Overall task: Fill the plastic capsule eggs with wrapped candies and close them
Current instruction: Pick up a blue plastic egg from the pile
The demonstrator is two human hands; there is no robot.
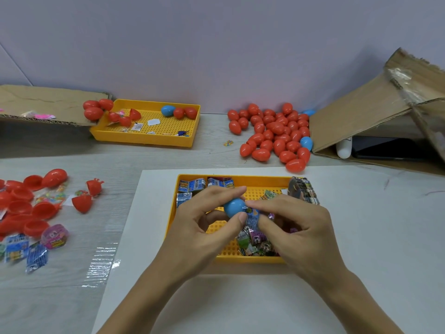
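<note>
- Head view: both hands meet above the near yellow perforated plastic tray (pixel 192 257), which sits on a white sheet (pixel 361 225) and serves as the landmark here.
- The left hand (pixel 199 222) curls its thumb and forefinger round a round blue plastic capsule half (pixel 234 207), held above the middle of the tray.
- The right hand (pixel 296 222) pinches a blue printed candy wrapper (pixel 252 219) between thumb and forefinger, right against the blue capsule half; whether the wrapper is already inside it, I cannot tell.
- Loose wrapped candies (pixel 252 242) lie in the tray's near right part, and more blue packets (pixel 192 185) along its far left edge.
- Beyond the tray, to the right, a heap of closed red plastic eggs (pixel 274 133) lies on the table, with a blue egg (pixel 306 142) at its right edge, beside a tilted brown cardboard box (pixel 375 112).
- Beyond the tray, to the left, a second yellow tray (pixel 144 141) holds a few red eggs and one blue one.
- Left of the tray, well apart, open red egg halves (pixel 26 206) and blue candy packets (pixel 24 254) lie on the table.
</note>
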